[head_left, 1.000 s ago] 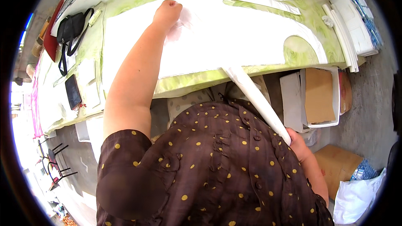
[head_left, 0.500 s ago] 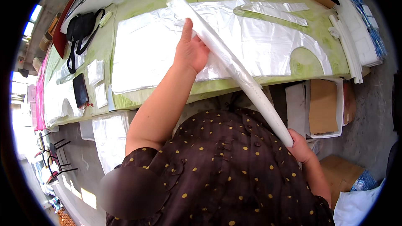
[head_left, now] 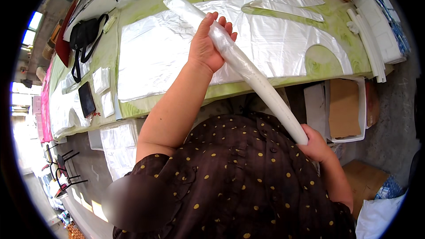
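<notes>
A long white tube [head_left: 275,102] slants across the middle, its upper half wrapped in clear, shiny plastic film. My left hand [head_left: 207,48] curls around the film-covered part, fingers showing beyond it and thumb on the near side. Around the tube's lower end, close to my body, my right hand [head_left: 315,143] is closed. Beneath the upper part of the tube, a white plastic apron [head_left: 152,62] lies spread on the green-patterned table cover [head_left: 133,108]. Its straps reach to the right, beside a curved cut-out.
At the left are a black bag [head_left: 85,34], a phone [head_left: 86,98] and small white packets [head_left: 101,79]. More white rolls [head_left: 368,51] lie at the table's right end. Below stands a white bin [head_left: 361,106] holding cardboard, near a cardboard box [head_left: 361,179].
My left hand has closed around the tube, where before its fingers were behind it and its thumb stood up. The tube's upper end has shifted slightly left; its lower end has risen a little.
</notes>
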Available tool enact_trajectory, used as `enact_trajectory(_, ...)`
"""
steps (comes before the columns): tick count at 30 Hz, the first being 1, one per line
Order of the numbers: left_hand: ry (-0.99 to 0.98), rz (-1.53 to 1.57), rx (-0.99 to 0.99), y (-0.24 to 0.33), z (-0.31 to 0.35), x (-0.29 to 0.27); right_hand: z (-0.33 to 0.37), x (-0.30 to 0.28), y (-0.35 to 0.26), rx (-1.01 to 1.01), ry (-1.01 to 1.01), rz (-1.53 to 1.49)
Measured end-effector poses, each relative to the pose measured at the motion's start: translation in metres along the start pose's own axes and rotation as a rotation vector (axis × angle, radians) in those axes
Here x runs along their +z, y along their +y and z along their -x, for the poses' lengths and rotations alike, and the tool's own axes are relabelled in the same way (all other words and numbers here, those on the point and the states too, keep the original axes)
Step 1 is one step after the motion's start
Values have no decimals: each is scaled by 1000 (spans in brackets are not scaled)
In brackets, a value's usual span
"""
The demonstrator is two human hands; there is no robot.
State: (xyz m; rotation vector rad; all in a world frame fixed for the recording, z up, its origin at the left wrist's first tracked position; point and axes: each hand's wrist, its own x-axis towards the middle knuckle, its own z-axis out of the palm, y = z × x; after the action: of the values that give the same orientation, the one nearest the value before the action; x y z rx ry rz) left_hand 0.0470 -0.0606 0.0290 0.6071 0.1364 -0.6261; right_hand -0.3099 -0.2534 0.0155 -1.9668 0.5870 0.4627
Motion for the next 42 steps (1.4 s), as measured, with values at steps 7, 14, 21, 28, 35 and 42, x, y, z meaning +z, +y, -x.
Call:
enact_trajectory(7, -93, 113, -58, 6, 9, -9, -9, 1, 6, -23, -11, 7)
enact_trajectory(14, -21, 19, -81, -20, 20, 2, -16, 9, 6, -47, 11, -53)
enact_trajectory(21, -40, 12, -17, -17, 19, 4, -17, 8, 12, -32, 2, -50)
enact_trajectory(28, -27, 1, -72, -22, 23, 5, -27, 12, 24, -72, -16, -67)
enact_trajectory(35, -27, -40, -33, -32, 21, 0, -32, 11, 13, -38, -40, -76)
enact_trajectory(42, -78, -183, -49, 22, -12, -16, -20, 7, 33, -27, -16, -245)
